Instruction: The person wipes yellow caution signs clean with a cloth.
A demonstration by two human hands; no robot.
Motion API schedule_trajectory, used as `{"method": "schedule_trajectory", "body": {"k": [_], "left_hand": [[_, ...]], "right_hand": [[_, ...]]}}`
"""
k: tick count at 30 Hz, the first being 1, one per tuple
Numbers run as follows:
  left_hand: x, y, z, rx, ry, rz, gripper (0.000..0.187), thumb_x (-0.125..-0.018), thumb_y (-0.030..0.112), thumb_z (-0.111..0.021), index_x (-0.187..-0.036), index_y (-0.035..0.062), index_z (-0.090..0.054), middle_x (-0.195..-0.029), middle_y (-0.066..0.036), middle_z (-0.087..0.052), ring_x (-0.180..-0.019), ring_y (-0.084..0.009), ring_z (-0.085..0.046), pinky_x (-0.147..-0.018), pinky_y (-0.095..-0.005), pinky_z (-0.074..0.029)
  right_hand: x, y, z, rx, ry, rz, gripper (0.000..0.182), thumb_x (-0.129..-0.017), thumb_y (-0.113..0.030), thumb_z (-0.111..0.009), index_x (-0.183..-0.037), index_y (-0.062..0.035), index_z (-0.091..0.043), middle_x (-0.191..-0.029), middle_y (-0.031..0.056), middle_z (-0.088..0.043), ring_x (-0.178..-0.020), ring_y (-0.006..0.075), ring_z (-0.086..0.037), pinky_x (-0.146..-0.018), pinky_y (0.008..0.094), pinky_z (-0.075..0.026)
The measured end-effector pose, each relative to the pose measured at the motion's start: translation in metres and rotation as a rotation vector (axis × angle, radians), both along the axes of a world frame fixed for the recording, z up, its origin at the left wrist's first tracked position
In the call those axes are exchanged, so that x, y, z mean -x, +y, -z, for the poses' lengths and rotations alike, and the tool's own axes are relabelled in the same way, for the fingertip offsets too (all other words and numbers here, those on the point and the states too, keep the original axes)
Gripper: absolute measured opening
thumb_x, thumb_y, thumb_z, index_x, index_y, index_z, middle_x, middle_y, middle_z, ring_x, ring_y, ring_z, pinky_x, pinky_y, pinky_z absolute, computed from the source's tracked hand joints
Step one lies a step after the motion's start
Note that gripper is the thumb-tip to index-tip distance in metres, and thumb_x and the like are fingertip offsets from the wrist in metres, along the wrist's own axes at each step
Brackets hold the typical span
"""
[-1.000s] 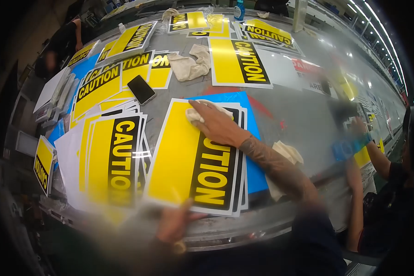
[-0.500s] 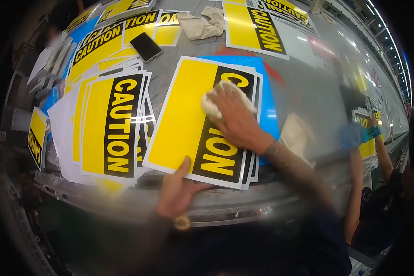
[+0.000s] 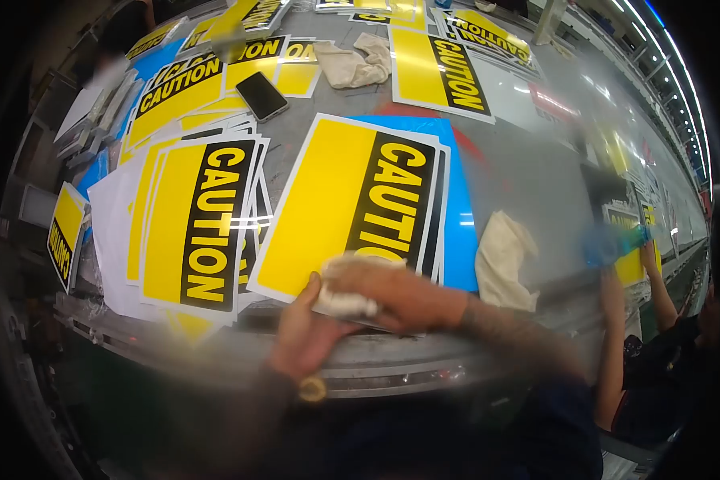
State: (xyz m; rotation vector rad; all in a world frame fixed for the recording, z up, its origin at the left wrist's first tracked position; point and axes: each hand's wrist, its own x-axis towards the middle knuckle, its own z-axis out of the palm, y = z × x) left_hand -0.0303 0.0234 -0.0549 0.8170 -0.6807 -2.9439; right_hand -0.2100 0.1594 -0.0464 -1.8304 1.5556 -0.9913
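A yellow and black caution sign (image 3: 316,200) tops a small stack in front of me, tilted on the table over a blue sheet (image 3: 462,200). My left hand (image 3: 302,336) grips the sign's near edge, thumb at the edge and fingers below. Closed over a white cloth (image 3: 346,302), my right hand (image 3: 412,298) presses on the sign's near edge, right beside the left thumb. The cloth and hand cover the end of the printed word.
More caution signs (image 3: 164,212) lie stacked to the left. Behind are a phone (image 3: 262,96) and a crumpled cloth (image 3: 356,62). Another cloth (image 3: 504,260) rests at right. A co-worker's arms (image 3: 612,344) reach in at far right, near a blue blurred object (image 3: 604,246).
My right hand has moved the cloth from the upper part of the black band toward me, down to the near edge beside my left hand. The left hand keeps its grip.
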Motion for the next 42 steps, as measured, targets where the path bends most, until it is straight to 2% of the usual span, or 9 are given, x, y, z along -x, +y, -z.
{"method": "schedule_trajectory", "body": {"k": [6,10,16,19,24,27,34,36,42], "left_hand": [[-0.002,0.002,0.0,0.032,-0.055,-0.079,0.051,-0.117,0.029,-0.052,-0.158,0.0029,-0.04,-0.158,-0.022,-0.053,-0.143,-0.0417,-0.057,-0.11,-0.0645,-0.055],[-0.005,0.0,0.007,0.052,-0.047,-0.066,0.051,-0.117,0.028,-0.049,-0.159,0.0005,-0.038,-0.158,-0.022,-0.052,-0.143,-0.0417,-0.057,-0.11,-0.0646,-0.056],[-0.001,0.003,-0.009,0.074,-0.069,-0.066,0.052,-0.118,0.029,-0.045,-0.162,0.0024,-0.034,-0.16,-0.025,-0.049,-0.144,-0.0434,-0.055,-0.114,-0.0645,-0.054],[0.001,0.001,-0.002,0.09,0.004,-0.025,0.051,-0.117,0.025,-0.047,-0.16,0.0,-0.034,-0.16,-0.025,-0.048,-0.147,-0.0452,-0.052,-0.116,-0.0673,-0.051],[-0.012,-0.002,0.0,0.186,0.104,-0.051,0.045,-0.116,0.02,-0.051,-0.156,0.0014,-0.039,-0.159,-0.021,-0.049,-0.141,-0.0442,-0.057,-0.113,-0.0666,-0.054],[-0.029,-0.009,-0.009,0.291,0.064,-0.043,0.048,-0.116,0.022,-0.052,-0.158,0.001,-0.039,-0.152,-0.019,-0.057,-0.133,-0.04,-0.065,-0.107,-0.0625,-0.059],[-0.115,-0.078,-0.073,0.759,-0.153,-0.318,0.046,-0.109,0.023,-0.066,-0.144,-0.0038,-0.053,-0.133,-0.018,-0.069,-0.105,-0.0304,-0.078,-0.082,-0.0502,-0.071],[-0.141,-0.109,-0.071,0.804,-0.247,-0.401,0.037,-0.109,0.025,-0.066,-0.135,-0.0011,-0.056,-0.126,-0.015,-0.071,-0.093,-0.0268,-0.078,-0.08,-0.0432,-0.07],[-0.194,-0.183,-0.001,0.944,-0.489,-0.547,0.028,-0.111,0.028,-0.065,-0.126,0.0047,-0.064,-0.118,-0.008,-0.074,-0.101,-0.0198,-0.073,-0.086,-0.0362,-0.06]], "right_hand": [[0.106,-0.038,0.025,0.095,0.344,0.423,0.061,-0.096,-0.009,-0.073,-0.153,-0.0054,-0.053,-0.155,0.0214,-0.057,-0.149,0.0414,-0.051,-0.124,0.0446,-0.041],[0.16,-0.075,0.031,-0.01,0.35,0.717,0.052,-0.1,-0.014,-0.071,-0.149,-0.0038,-0.055,-0.145,0.023,-0.065,-0.137,0.0416,-0.062,-0.114,0.046,-0.051],[0.041,-0.048,0.009,0.067,0.37,0.037,0.057,-0.094,-0.007,-0.073,-0.149,-0.0085,-0.058,-0.153,0.0201,-0.06,-0.148,0.0353,-0.053,-0.127,0.0457,-0.038],[0.109,-0.063,0.031,0.093,0.275,0.373,0.058,-0.092,-0.004,-0.073,-0.148,-0.0069,-0.058,-0.155,0.0182,-0.059,-0.146,0.0375,-0.054,-0.125,0.0458,-0.041],[0.188,-0.064,0.012,0.006,0.321,0.756,0.047,-0.102,-0.029,-0.072,-0.142,-0.0048,-0.062,-0.14,0.0235,-0.069,-0.13,0.0423,-0.065,-0.108,0.0462,-0.052],[0.157,-0.036,-0.025,-0.146,0.393,0.841,0.044,-0.105,-0.03,-0.069,-0.141,-0.0056,-0.062,-0.129,0.0254,-0.073,-0.118,0.0447,-0.07,-0.098,0.0478,-0.055],[0.175,-0.026,0.006,0.132,0.358,0.882,0.041,-0.106,-0.027,-0.068,-0.141,-0.0077,-0.062,-0.122,0.0251,-0.075,-0.112,0.0446,-0.073,-0.092,0.0467,-0.056],[0.176,-0.02,0.006,0.098,0.367,0.885,0.041,-0.106,-0.027,-0.068,-0.141,-0.0071,-0.062,-0.122,0.0251,-0.075,-0.112,0.0445,-0.073,-0.092,0.0465,-0.056],[0.183,-0.018,0.02,0.188,0.471,0.84,0.041,-0.105,-0.024,-0.069,-0.141,-0.0068,-0.062,-0.124,0.026,-0.073,-0.114,0.0452,-0.071,-0.093,0.047,-0.056]]}}
